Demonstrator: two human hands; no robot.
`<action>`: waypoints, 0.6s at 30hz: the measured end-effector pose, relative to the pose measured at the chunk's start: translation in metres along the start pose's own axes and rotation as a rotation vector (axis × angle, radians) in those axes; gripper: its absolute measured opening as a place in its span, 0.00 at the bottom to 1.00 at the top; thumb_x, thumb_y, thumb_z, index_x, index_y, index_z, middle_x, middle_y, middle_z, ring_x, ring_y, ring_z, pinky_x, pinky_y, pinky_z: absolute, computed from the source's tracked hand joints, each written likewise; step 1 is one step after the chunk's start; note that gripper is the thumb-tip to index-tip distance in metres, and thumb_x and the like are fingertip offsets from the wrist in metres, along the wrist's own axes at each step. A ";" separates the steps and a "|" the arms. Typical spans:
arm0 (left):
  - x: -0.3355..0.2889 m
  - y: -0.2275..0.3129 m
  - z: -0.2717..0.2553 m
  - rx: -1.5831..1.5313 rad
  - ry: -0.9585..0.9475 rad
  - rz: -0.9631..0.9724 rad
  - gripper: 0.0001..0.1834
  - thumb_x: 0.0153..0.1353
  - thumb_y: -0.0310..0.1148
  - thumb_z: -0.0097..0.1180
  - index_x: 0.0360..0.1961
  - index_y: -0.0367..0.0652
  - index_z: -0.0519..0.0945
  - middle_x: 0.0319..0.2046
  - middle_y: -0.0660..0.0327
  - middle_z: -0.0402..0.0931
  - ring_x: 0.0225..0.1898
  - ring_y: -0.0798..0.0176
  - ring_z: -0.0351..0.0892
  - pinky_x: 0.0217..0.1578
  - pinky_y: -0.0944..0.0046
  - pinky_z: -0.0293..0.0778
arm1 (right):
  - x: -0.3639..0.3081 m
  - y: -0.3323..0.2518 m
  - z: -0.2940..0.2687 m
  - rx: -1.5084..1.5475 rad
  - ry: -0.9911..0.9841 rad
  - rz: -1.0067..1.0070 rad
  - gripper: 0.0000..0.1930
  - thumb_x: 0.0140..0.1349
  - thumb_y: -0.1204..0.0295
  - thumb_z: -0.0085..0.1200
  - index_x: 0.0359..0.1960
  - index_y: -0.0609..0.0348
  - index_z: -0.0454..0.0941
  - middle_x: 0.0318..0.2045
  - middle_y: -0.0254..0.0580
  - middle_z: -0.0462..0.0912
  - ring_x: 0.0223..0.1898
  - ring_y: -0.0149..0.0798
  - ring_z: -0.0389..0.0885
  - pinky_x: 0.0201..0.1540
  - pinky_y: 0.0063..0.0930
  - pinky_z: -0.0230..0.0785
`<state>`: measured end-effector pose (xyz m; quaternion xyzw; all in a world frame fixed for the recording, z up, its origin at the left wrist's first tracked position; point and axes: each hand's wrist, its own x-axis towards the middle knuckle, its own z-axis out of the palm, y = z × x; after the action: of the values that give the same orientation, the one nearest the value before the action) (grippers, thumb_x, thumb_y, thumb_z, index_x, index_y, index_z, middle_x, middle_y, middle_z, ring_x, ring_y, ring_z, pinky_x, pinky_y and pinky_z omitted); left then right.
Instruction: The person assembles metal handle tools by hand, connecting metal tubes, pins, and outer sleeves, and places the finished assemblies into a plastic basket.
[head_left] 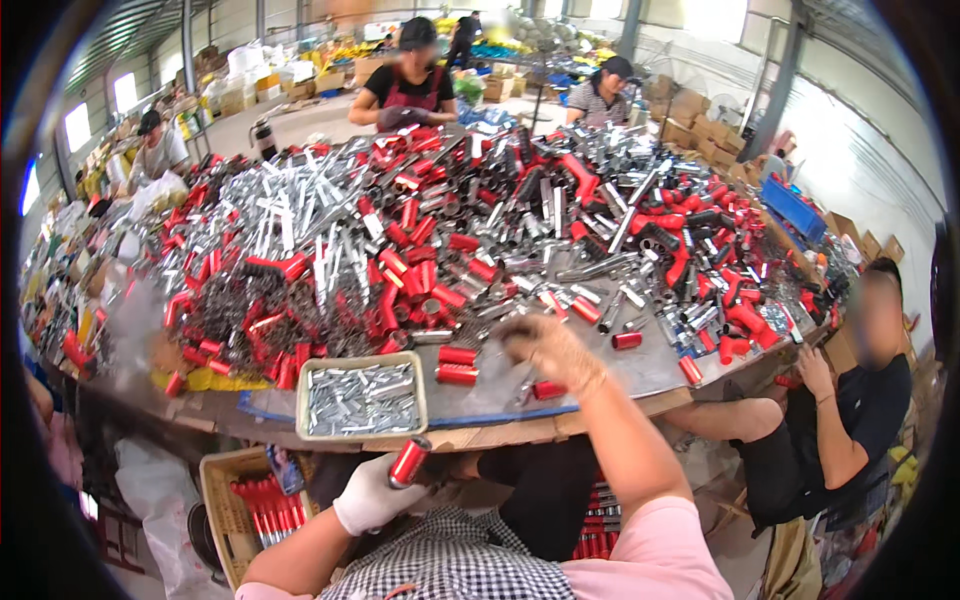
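Observation:
My left hand (368,496), in a white glove, grips a short red tube (409,461) with a shiny metal rim, held upright over my lap. My right hand (552,352), in a tan glove, reaches over the near part of the table; its fingers are smeared by motion, and whether they hold anything does not show. Close to it, another red tube (549,389) lies on the table. Left of that, two red tubes (457,374) lie one behind the other. A pale tray (423,392) of small silver metal pieces stands at the table's front edge.
A large heap of red and silver parts (420,215) covers the table. Below the tray, a yellow crate (222,522) holds red-handled pieces. A person in black (872,410) sits at the right; other people work across the heap. A blue bin (793,208) stands at the far right.

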<state>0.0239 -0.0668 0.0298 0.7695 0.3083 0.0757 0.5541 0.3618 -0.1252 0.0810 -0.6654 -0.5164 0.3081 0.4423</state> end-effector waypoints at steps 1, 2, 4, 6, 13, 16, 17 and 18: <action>0.002 0.021 -0.001 0.160 0.027 0.006 0.21 0.49 0.38 0.66 0.43 0.41 0.78 0.27 0.54 0.79 0.30 0.57 0.80 0.36 0.59 0.76 | -0.014 0.001 0.008 0.045 -0.019 -0.137 0.11 0.59 0.74 0.53 0.43 0.61 0.80 0.36 0.38 0.81 0.36 0.32 0.80 0.40 0.28 0.73; 0.005 0.013 -0.003 0.253 0.049 0.136 0.21 0.49 0.40 0.66 0.43 0.41 0.79 0.29 0.50 0.80 0.30 0.51 0.81 0.35 0.57 0.76 | -0.025 -0.005 0.021 0.097 -0.058 -0.285 0.10 0.58 0.74 0.55 0.42 0.59 0.81 0.37 0.39 0.81 0.38 0.33 0.80 0.41 0.29 0.73; 0.010 0.022 -0.002 0.327 0.074 0.220 0.22 0.48 0.40 0.67 0.43 0.41 0.79 0.28 0.49 0.80 0.30 0.48 0.81 0.35 0.56 0.76 | -0.054 -0.046 0.038 -0.231 -0.119 -0.474 0.11 0.56 0.75 0.56 0.42 0.56 0.82 0.38 0.43 0.80 0.40 0.41 0.80 0.44 0.33 0.73; 0.017 0.035 0.005 0.337 0.071 0.261 0.20 0.49 0.41 0.66 0.41 0.42 0.80 0.26 0.50 0.79 0.30 0.48 0.81 0.34 0.56 0.76 | -0.070 -0.042 0.051 -0.316 -0.239 -0.568 0.13 0.52 0.77 0.57 0.41 0.53 0.83 0.37 0.46 0.78 0.39 0.49 0.80 0.44 0.37 0.73; 0.036 0.058 0.022 0.593 0.023 0.298 0.14 0.48 0.40 0.67 0.32 0.42 0.82 0.25 0.51 0.79 0.30 0.47 0.81 0.33 0.55 0.76 | -0.082 -0.028 0.039 -0.178 -0.162 -0.480 0.11 0.52 0.80 0.55 0.39 0.57 0.81 0.37 0.49 0.77 0.39 0.53 0.78 0.43 0.41 0.71; 0.042 0.058 0.029 0.534 -0.040 0.301 0.16 0.49 0.39 0.67 0.36 0.42 0.82 0.26 0.51 0.80 0.30 0.50 0.82 0.34 0.58 0.77 | -0.080 -0.027 0.039 -0.091 -0.149 -0.449 0.10 0.55 0.81 0.55 0.39 0.59 0.79 0.38 0.47 0.78 0.39 0.50 0.80 0.42 0.38 0.73; 0.044 0.057 0.029 0.456 -0.034 0.300 0.17 0.49 0.39 0.67 0.38 0.42 0.82 0.27 0.50 0.80 0.30 0.51 0.82 0.34 0.59 0.77 | -0.080 -0.032 0.037 -0.069 -0.132 -0.475 0.09 0.55 0.80 0.55 0.39 0.59 0.79 0.38 0.48 0.77 0.40 0.52 0.79 0.44 0.40 0.72; 0.047 0.065 0.030 0.457 -0.029 0.303 0.17 0.49 0.39 0.67 0.38 0.42 0.82 0.27 0.50 0.80 0.30 0.51 0.82 0.34 0.59 0.77 | -0.078 -0.033 0.032 -0.052 -0.111 -0.501 0.08 0.56 0.78 0.55 0.38 0.59 0.79 0.38 0.49 0.77 0.41 0.54 0.78 0.45 0.42 0.71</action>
<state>0.1009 -0.0771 0.0669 0.9129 0.1908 0.0754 0.3528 0.2985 -0.1888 0.0943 -0.5097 -0.6965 0.2118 0.4586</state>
